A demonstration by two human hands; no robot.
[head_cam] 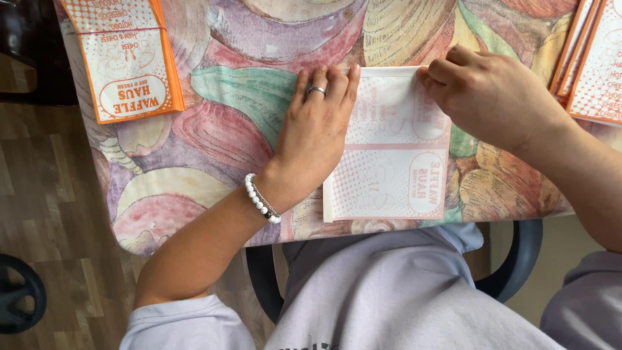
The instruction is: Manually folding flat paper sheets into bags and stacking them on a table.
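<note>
A white paper bag [395, 162] with faint pink print lies flat, face down, on the table near its front edge. My left hand [314, 129] presses flat on the bag's left side, fingers together, a ring on one finger and a white bead bracelet at the wrist. My right hand [489, 97] pinches the bag's far right corner between thumb and fingers. The far edge of the bag looks folded over.
The table wears a cloth [227, 129] with a pastel shell pattern. A stack of orange-and-white printed bags [126, 58] lies at the far left, another stack [593, 61] at the far right. A dark chair [512, 259] and a wood floor [39, 194] are below.
</note>
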